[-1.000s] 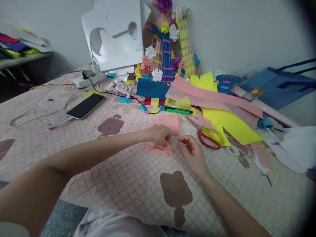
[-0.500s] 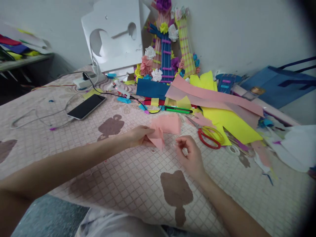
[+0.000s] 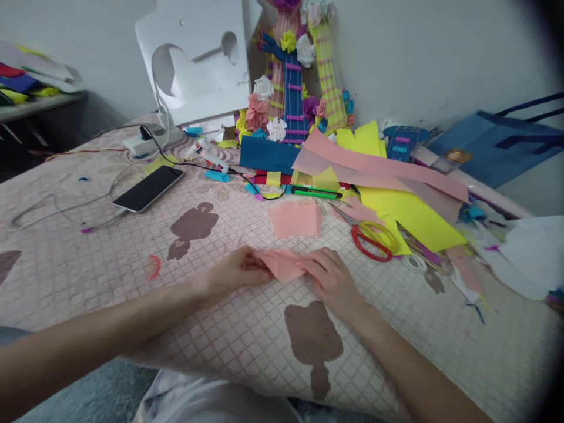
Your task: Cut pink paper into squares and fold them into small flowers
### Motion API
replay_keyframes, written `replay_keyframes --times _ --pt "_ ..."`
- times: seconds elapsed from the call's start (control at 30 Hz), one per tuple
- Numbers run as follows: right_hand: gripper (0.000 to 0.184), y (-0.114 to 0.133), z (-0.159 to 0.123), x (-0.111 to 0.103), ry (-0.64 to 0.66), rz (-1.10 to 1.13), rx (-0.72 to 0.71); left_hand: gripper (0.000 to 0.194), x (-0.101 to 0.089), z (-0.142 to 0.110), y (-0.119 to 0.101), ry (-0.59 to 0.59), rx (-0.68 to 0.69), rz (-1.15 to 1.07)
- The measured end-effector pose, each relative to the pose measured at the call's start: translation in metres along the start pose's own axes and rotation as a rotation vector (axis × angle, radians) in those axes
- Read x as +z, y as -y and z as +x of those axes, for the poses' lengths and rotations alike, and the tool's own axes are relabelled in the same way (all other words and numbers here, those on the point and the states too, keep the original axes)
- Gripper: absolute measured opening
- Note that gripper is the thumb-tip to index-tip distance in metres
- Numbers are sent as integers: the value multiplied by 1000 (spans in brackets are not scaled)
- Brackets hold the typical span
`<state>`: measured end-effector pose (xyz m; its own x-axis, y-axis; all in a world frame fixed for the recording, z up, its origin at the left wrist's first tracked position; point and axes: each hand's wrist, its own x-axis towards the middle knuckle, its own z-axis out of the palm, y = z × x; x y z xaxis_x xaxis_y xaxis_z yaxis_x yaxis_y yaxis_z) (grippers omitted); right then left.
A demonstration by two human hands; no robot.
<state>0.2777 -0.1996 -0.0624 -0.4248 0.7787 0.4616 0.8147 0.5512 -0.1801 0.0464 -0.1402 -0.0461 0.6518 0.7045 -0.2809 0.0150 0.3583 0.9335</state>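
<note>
Between my hands, low over the checked tablecloth, is a small piece of pink paper (image 3: 284, 265) folded into a triangle-like shape. My left hand (image 3: 242, 271) pinches its left corner. At the opposite corner my right hand (image 3: 331, 276) grips the paper between thumb and fingers. Just beyond lies a stack of pink paper squares (image 3: 295, 218), which neither hand touches. Scissors (image 3: 373, 239) with red and yellow handles rest to the right of that stack.
A green utility knife (image 3: 316, 192) lies behind the stack. Long pink strips (image 3: 388, 167) and yellow paper (image 3: 409, 220) spread to the right. On the left are a phone (image 3: 148, 188) and a glue gun (image 3: 212, 157) with its cord. Decorated paper guitars (image 3: 294, 97) lean at the wall.
My left hand has drawn the pink paper toward me, away from the stack. My right hand has moved in and taken hold of its right corner.
</note>
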Motion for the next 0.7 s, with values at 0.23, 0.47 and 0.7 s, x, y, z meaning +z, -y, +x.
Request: replay_keyframes --times 0.23,0.47,0.7 --pt "27 -4 -3 -4 69 -6 8 22 -13 -7 6 -82 684 1189" --pt "25 0 -8 -9 78 -48 -137 19 -11 5 -3 227 935 1519" --pt "23 6 -7 -13 -26 -161 -187 22 -13 6 0 207 948 1493"
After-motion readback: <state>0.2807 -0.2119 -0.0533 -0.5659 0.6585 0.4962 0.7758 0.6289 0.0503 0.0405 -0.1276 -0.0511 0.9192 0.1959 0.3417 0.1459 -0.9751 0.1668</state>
